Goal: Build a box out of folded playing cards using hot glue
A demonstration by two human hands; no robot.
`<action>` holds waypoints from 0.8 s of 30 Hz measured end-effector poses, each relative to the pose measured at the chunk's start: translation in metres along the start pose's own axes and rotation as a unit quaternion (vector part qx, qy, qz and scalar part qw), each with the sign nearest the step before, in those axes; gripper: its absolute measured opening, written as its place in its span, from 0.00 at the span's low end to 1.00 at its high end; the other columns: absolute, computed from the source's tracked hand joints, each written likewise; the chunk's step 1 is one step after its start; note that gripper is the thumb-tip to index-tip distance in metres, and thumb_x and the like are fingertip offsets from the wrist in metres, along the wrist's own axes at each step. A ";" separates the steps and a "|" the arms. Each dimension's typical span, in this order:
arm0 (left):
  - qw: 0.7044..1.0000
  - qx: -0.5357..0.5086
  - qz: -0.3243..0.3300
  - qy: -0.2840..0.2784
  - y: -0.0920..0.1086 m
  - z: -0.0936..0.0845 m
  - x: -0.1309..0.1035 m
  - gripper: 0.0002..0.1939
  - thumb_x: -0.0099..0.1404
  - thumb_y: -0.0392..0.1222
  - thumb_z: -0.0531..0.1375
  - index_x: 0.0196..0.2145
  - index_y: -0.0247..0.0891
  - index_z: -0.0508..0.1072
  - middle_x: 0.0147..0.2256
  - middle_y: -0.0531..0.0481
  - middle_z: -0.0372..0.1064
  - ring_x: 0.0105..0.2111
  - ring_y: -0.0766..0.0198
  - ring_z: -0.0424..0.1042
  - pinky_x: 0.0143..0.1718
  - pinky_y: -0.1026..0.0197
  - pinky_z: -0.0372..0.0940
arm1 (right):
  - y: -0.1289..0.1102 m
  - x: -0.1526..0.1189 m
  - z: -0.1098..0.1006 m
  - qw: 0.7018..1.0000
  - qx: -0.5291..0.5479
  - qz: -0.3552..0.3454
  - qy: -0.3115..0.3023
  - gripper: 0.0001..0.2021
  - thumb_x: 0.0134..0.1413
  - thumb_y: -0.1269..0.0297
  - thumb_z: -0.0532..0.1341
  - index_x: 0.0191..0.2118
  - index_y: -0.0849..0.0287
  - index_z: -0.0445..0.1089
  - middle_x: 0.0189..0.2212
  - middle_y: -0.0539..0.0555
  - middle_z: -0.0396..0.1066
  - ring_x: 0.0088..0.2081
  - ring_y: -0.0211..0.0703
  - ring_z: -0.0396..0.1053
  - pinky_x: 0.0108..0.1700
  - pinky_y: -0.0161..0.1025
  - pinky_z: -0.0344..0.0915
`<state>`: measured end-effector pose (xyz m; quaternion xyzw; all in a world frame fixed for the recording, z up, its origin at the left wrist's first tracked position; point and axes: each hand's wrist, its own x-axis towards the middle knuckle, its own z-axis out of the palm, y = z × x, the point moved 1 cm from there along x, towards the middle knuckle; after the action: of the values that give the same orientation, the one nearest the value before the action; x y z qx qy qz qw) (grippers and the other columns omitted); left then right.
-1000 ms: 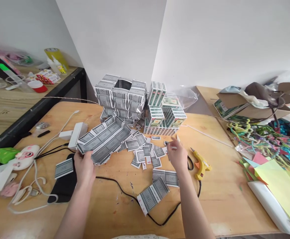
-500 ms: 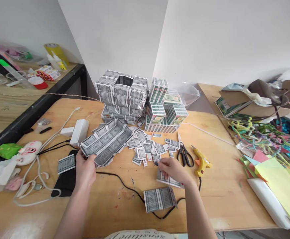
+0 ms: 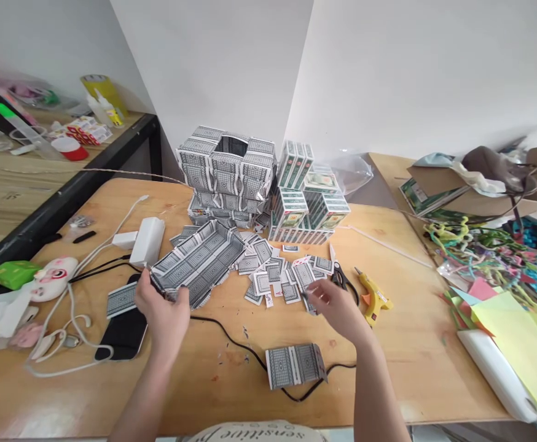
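Note:
My left hand (image 3: pixel 163 307) grips the near left corner of an open tray (image 3: pixel 199 261) built from grey-backed playing cards, tilted above the table. My right hand (image 3: pixel 335 307) has its fingers closed at the edge of a joined playing-card piece (image 3: pixel 303 276), over the right side of a heap of loose playing cards (image 3: pixel 268 270). Fingers partly hide that piece. A folded pair of playing cards (image 3: pixel 293 366) lies near the front edge, on a black cord. Behind the tray stands a large box of playing cards (image 3: pixel 227 169) with a square opening on top.
Boxed card decks (image 3: pixel 303 209) are stacked at the back. Black scissors (image 3: pixel 344 282) and a yellow glue gun (image 3: pixel 373 298) lie right of the heap. A black phone (image 3: pixel 123 337), a white power block (image 3: pixel 147 241) and cables lie left. Coloured paper (image 3: pixel 517 344) lies far right.
My right hand has moved away from me with the card piece, from the bare table up to the heap. My left hand has shifted slightly on the tray's corner, uncovering more of the phone.

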<state>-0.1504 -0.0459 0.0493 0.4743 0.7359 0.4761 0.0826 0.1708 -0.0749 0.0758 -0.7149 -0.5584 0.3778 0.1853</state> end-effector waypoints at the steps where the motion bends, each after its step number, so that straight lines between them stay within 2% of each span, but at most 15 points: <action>1: 0.998 0.034 0.045 0.019 0.007 -0.002 -0.004 0.37 0.48 0.33 0.58 0.56 0.30 0.53 0.55 0.34 0.50 0.57 0.47 0.47 0.58 0.44 0.45 | 0.001 -0.006 0.005 0.997 -0.058 0.003 -0.048 0.12 0.46 0.56 0.58 0.35 0.56 0.68 0.27 0.52 0.70 0.28 0.40 0.67 0.29 0.35 0.61; 3: 0.989 0.044 0.137 0.029 0.024 -0.003 -0.012 0.32 0.50 0.32 0.57 0.54 0.30 0.57 0.56 0.35 0.47 0.57 0.48 0.47 0.57 0.45 0.47 | 0.002 -0.017 0.017 0.981 -0.150 0.005 -0.123 0.12 0.41 0.60 0.62 0.35 0.56 0.68 0.31 0.53 0.70 0.34 0.43 0.66 0.34 0.36 0.60; 5: 0.976 0.024 0.214 -0.015 0.040 0.004 -0.023 0.22 0.52 0.32 0.56 0.47 0.34 0.64 0.54 0.38 0.50 0.56 0.50 0.51 0.56 0.48 0.52 | -0.001 -0.024 0.032 0.962 -0.224 0.002 -0.155 0.16 0.35 0.64 0.64 0.36 0.58 0.68 0.34 0.54 0.69 0.39 0.47 0.65 0.37 0.37 0.58; 6: 0.965 0.016 0.252 -0.067 0.047 0.010 -0.030 0.19 0.54 0.32 0.55 0.45 0.36 0.66 0.52 0.40 0.53 0.56 0.52 0.53 0.55 0.49 0.53 | -0.003 -0.026 0.040 0.955 -0.254 -0.002 -0.156 0.17 0.34 0.65 0.65 0.36 0.59 0.67 0.35 0.55 0.69 0.40 0.48 0.64 0.38 0.38 0.58; 7: 0.947 0.010 0.289 -0.139 0.053 0.019 -0.036 0.17 0.56 0.31 0.52 0.44 0.37 0.67 0.50 0.42 0.57 0.55 0.54 0.55 0.55 0.50 0.53 | -0.005 -0.026 0.047 0.948 -0.278 -0.008 -0.153 0.17 0.33 0.66 0.65 0.36 0.59 0.67 0.35 0.56 0.69 0.41 0.50 0.63 0.38 0.39 0.57; 8: 0.917 0.014 0.325 -0.229 0.057 0.029 -0.043 0.17 0.58 0.31 0.50 0.44 0.39 0.67 0.50 0.44 0.59 0.55 0.56 0.56 0.55 0.52 0.54 | -0.008 -0.026 0.053 0.943 -0.296 -0.016 -0.150 0.16 0.34 0.68 0.65 0.36 0.60 0.67 0.35 0.56 0.69 0.41 0.51 0.63 0.38 0.39 0.57; 9: 0.885 0.028 0.348 -0.308 0.059 0.039 -0.050 0.17 0.60 0.32 0.48 0.46 0.40 0.66 0.51 0.44 0.59 0.55 0.58 0.56 0.55 0.53 0.55 | -0.010 -0.025 0.058 0.938 -0.312 -0.022 -0.148 0.13 0.36 0.70 0.63 0.35 0.61 0.68 0.35 0.57 0.69 0.41 0.52 0.64 0.38 0.39 0.57; 10: 0.859 0.047 0.359 -0.361 0.060 0.049 -0.057 0.18 0.61 0.34 0.48 0.48 0.40 0.65 0.55 0.44 0.55 0.57 0.57 0.53 0.55 0.53 0.55 | -0.012 -0.024 0.061 0.934 -0.326 -0.024 -0.146 0.10 0.38 0.72 0.62 0.33 0.61 0.68 0.34 0.58 0.70 0.41 0.52 0.64 0.38 0.40 0.57; 11: 0.846 0.065 0.364 -0.385 0.059 0.058 -0.062 0.19 0.62 0.36 0.48 0.51 0.40 0.63 0.57 0.43 0.52 0.58 0.55 0.51 0.55 0.50 0.54 | -0.012 -0.022 0.063 0.930 -0.336 -0.024 -0.144 0.08 0.41 0.74 0.59 0.32 0.62 0.69 0.33 0.59 0.70 0.40 0.52 0.65 0.37 0.39 0.57; 13: 0.825 0.095 0.373 -0.415 0.053 0.071 -0.070 0.21 0.61 0.39 0.51 0.53 0.40 0.59 0.59 0.43 0.49 0.59 0.53 0.47 0.56 0.44 0.52 | -0.010 -0.019 0.064 0.927 -0.351 -0.014 -0.130 0.08 0.44 0.77 0.55 0.30 0.63 0.70 0.31 0.61 0.71 0.38 0.51 0.67 0.35 0.39 0.57; 15: 0.812 0.113 0.377 -0.430 0.045 0.075 -0.075 0.22 0.61 0.39 0.52 0.54 0.40 0.59 0.59 0.43 0.48 0.60 0.53 0.46 0.56 0.45 0.51 | -0.006 -0.016 0.061 0.933 -0.344 0.000 -0.107 0.09 0.45 0.77 0.54 0.30 0.62 0.70 0.31 0.60 0.71 0.36 0.49 0.68 0.33 0.38 0.57; 19: 0.828 0.147 0.348 -0.413 0.035 0.064 -0.080 0.21 0.60 0.40 0.54 0.52 0.40 0.62 0.58 0.42 0.49 0.58 0.49 0.48 0.53 0.45 0.55 | 0.000 -0.008 0.053 0.958 -0.273 0.027 -0.079 0.04 0.44 0.72 0.59 0.29 0.59 0.69 0.29 0.56 0.71 0.32 0.45 0.69 0.30 0.35 0.55; 22: 0.842 0.170 0.329 -0.392 0.035 0.051 -0.081 0.20 0.59 0.41 0.55 0.50 0.41 0.64 0.57 0.43 0.51 0.54 0.47 0.52 0.49 0.43 0.57 | -0.007 0.004 0.051 0.975 -0.223 0.003 -0.022 0.10 0.48 0.66 0.59 0.39 0.58 0.68 0.31 0.54 0.71 0.32 0.42 0.68 0.31 0.34 0.56; 24: 0.848 0.183 0.319 -0.380 0.037 0.046 -0.080 0.19 0.58 0.40 0.55 0.48 0.42 0.65 0.56 0.43 0.52 0.53 0.46 0.53 0.47 0.42 0.57 | -0.015 0.014 0.053 0.977 -0.209 -0.028 0.007 0.18 0.51 0.62 0.57 0.49 0.55 0.62 0.33 0.53 0.71 0.32 0.42 0.68 0.31 0.34 0.56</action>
<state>-0.0578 -0.0759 0.0269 0.8337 0.5287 0.1149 0.1109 0.1229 -0.0654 0.0474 -0.7248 -0.6433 0.2422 0.0457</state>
